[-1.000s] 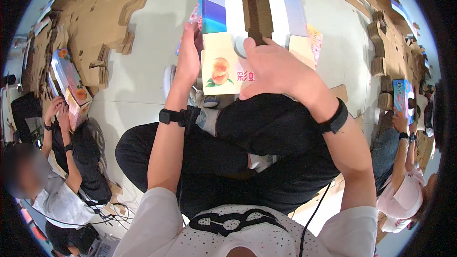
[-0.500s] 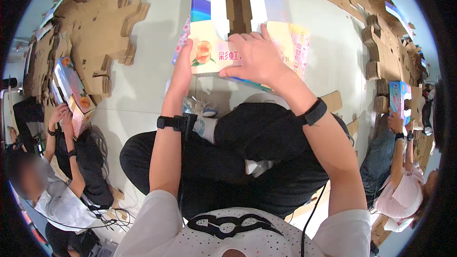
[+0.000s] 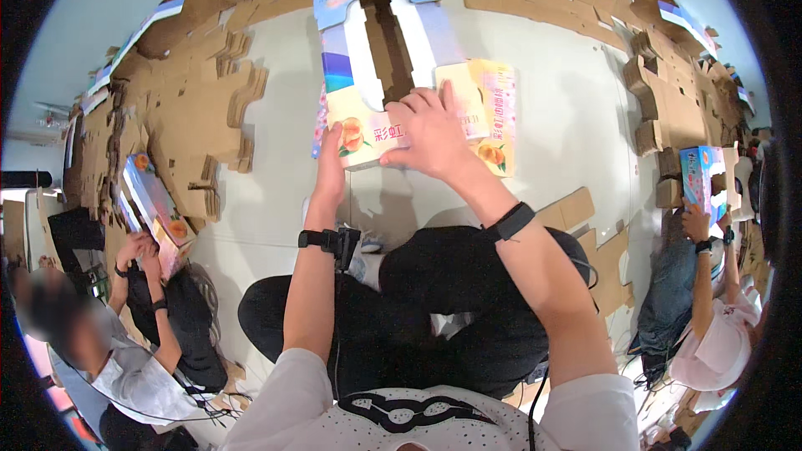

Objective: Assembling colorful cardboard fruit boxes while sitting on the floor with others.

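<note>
A colourful cardboard box (image 3: 338,58) with a peach picture lies before me on the floor, its long cut-out opening framed in white and brown inside. My left hand (image 3: 328,169) grips the near left corner, its fingers along the side wall and partly hidden. Across the cream near panel (image 3: 368,127) rests my right hand (image 3: 430,134), fingers bent at the opening's edge and thumb at the near edge. A yellow and pink flap (image 3: 499,117) sticks out to the right of that hand.
Stacked flat brown cardboard (image 3: 175,108) lies on the left, with more stacks (image 3: 647,100) on the right. Loose cardboard pieces (image 3: 568,209) are by my right knee. Two seated people each handle a similar box, one box (image 3: 159,209) at left, another (image 3: 695,175) at right.
The box and both hands appear slightly further left and lower in the picture, and the box's far blue end has come into view. The right-hand flap shows more of its face. Both hands keep their hold.
</note>
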{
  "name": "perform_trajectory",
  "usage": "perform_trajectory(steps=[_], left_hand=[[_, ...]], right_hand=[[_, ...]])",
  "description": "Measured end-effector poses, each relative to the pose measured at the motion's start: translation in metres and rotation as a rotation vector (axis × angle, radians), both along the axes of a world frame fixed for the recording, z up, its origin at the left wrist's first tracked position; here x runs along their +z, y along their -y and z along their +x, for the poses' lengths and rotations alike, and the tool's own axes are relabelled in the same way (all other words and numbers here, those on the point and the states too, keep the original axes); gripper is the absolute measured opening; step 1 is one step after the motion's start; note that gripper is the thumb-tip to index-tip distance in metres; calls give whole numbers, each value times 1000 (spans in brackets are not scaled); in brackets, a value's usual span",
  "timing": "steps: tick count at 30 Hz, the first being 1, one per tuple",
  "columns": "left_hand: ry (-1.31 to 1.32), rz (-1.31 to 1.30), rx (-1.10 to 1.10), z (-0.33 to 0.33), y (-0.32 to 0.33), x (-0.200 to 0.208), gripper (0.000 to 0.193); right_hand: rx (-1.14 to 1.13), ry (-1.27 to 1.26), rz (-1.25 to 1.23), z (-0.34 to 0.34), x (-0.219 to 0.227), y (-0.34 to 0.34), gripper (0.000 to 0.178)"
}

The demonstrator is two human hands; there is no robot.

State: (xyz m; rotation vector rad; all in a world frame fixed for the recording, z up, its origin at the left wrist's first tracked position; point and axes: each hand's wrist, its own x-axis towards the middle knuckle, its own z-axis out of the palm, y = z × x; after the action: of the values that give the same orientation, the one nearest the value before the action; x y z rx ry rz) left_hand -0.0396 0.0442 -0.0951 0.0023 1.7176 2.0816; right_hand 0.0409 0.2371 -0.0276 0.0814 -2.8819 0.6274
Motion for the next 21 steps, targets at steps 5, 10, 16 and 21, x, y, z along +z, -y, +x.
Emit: perform_trajectory(steps=[5, 10, 16, 21], left_hand=[[14, -51, -52, -23, -6, 1, 61], [-16, -152, -134, -26, -5, 11, 62], [33, -29, -31, -23, 19, 17, 70], [91, -105, 4, -4, 40, 41, 74]], right_hand=[[-96, -143, 22, -9, -7, -3, 76], [-81, -120, -95, -9, 6, -12, 74], [-425, -304, -1033, -8, 41, -53, 64], [-638, -215, -1595, 24, 60, -89, 82]])
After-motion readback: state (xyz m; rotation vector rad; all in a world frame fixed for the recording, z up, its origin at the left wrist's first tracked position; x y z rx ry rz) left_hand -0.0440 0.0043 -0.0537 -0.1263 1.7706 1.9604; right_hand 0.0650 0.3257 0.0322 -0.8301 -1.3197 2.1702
